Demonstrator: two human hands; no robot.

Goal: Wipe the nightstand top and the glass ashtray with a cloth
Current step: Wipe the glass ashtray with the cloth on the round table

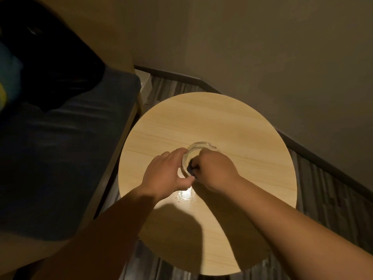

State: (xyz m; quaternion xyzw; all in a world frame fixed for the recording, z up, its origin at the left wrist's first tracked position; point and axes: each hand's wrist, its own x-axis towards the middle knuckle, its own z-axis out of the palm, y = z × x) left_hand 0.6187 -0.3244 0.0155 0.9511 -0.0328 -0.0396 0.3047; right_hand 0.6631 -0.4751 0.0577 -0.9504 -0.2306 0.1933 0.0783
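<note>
Head view showed the round nightstand top [232,122] with the glass ashtray [198,146] sitting near its middle, well away from every edge. The left hand [165,172] curled around the ashtray's left side to steady it. The right hand [214,170] was closed on a small dark cloth [191,170], pushing it down inside the ashtray. Nothing else could be seen in the ashtray. I think a hard rub could make the smooth glass slip or tip, and it might chip.
</note>
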